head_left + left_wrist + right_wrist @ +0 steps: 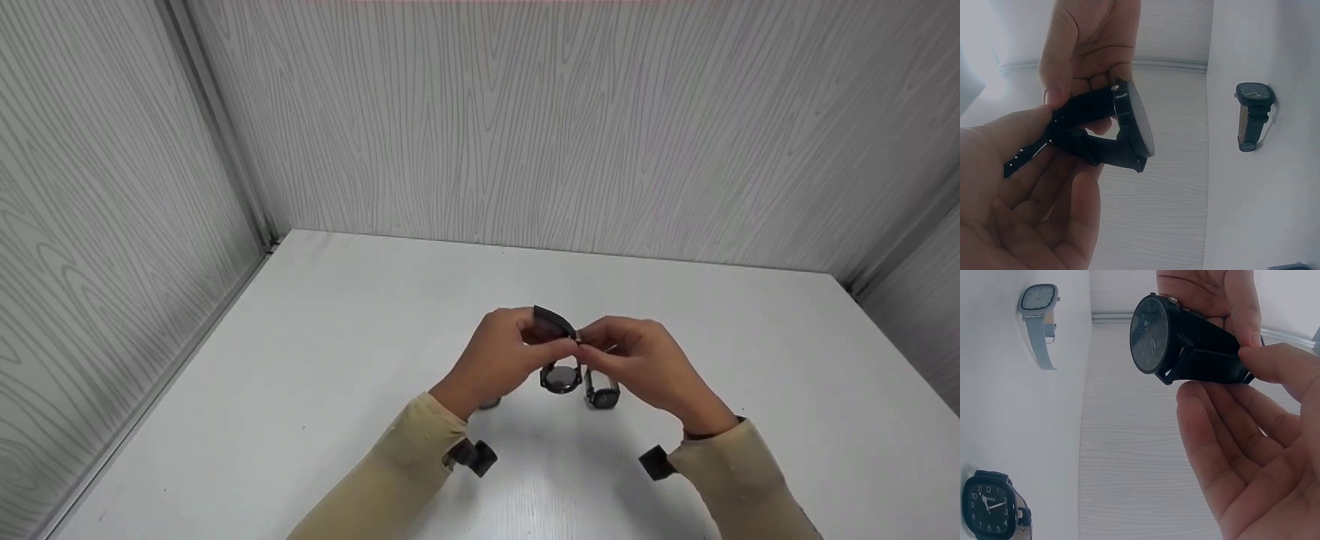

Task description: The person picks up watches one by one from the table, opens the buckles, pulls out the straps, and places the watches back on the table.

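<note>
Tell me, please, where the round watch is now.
In the head view, the round watch is slightly right of centre above the table, held between the left hand and right hand, just left of a square watch.

3 watches tot.: 1 round blk watch [1150,337], 1 sq. blk watch [989,509] & 1 sq. grey watch [1039,298]. 2 grips, i.e. 1 L grip [501,356] & 1 R grip [649,364]. 2 sleeves, i.e. 1 L sleeve [382,472] & 1 R sleeve [739,472]. 2 sm. blk boxes, 1 per wrist: L box [480,457] & R box [656,463]. Just 1 table [225,420]. 3 walls vis.: 1 L wall [97,187], 1 back wall [525,135] & 1 R wall [926,292].
</note>
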Motion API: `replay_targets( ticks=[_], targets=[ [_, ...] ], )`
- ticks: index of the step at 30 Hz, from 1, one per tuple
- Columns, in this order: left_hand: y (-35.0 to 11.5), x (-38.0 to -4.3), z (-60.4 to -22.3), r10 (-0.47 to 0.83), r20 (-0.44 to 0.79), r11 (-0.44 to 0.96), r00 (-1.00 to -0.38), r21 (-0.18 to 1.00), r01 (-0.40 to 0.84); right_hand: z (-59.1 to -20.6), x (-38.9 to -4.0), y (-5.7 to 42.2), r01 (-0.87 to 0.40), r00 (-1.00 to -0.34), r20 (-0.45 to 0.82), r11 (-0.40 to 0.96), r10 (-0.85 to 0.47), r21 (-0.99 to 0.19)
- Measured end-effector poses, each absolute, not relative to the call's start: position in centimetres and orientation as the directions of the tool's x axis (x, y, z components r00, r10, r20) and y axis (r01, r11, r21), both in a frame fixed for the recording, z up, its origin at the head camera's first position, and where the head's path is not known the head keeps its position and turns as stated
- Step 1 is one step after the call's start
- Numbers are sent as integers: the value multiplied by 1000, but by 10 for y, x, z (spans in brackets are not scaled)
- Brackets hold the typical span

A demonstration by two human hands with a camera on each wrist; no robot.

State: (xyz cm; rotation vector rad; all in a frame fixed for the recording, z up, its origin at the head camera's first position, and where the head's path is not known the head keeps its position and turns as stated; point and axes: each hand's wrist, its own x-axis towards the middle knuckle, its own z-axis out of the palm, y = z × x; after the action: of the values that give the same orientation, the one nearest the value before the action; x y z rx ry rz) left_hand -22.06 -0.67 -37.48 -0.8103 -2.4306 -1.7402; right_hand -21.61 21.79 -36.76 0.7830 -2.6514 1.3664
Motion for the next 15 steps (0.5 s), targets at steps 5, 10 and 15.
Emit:
replay_targets(
  ticks=[5,10,15],
  targets=[
    [-6,-221,-375,383,319,238,-867,873,427,-369,-217,218,-470,-866,279,482,-416,-739],
    [-5,-221,-376,379,294,248,-878,881,402,-369,-217,218,-471,-866,283,482,-413,-739],
    [-6,-222,-377,375,301,245,-877,880,407,-369,-217,218,-459,-874,278,492,-398,-740]
  ],
)
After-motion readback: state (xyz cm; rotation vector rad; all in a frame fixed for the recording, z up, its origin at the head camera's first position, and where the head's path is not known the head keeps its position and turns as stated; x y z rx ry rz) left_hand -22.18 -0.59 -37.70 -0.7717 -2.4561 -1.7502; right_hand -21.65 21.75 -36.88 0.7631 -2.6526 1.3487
